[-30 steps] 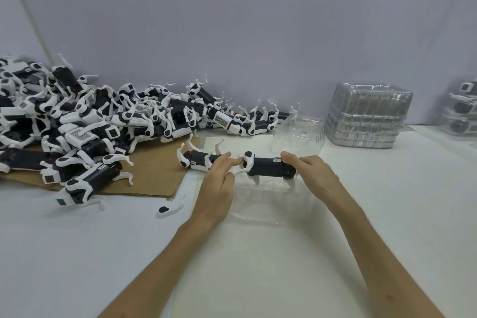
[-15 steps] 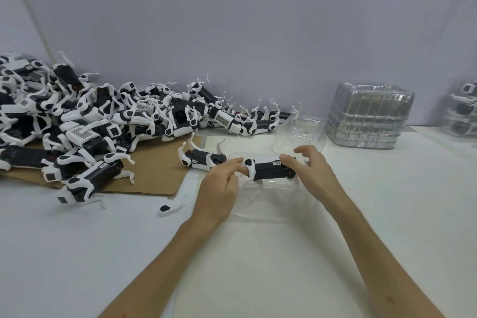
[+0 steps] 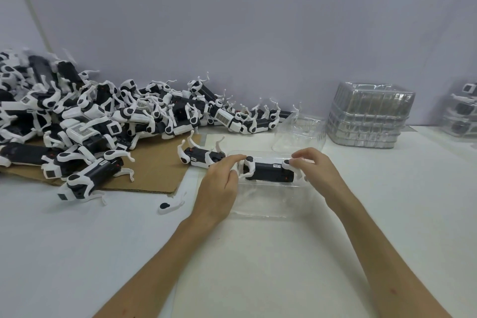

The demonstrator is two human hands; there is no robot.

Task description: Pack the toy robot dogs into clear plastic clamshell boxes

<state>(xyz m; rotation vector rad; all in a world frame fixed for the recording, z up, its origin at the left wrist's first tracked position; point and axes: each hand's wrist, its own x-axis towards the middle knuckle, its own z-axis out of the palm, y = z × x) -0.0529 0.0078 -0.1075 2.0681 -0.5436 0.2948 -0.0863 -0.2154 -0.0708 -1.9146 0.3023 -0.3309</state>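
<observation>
White table (image 3: 387, 214) bears toy robot dog (image 3: 271, 172), long axis left-right.

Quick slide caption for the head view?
Left hand and right hand hold a toy robot dog in a clear clamshell box.

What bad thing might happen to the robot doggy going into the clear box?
The toy dog, held between the left hand and right hand, has thin white legs. If it is pressed in crooked, one might snap. A loose leg piece already lies on the table. The clamshell box looks light and may slide.
</observation>
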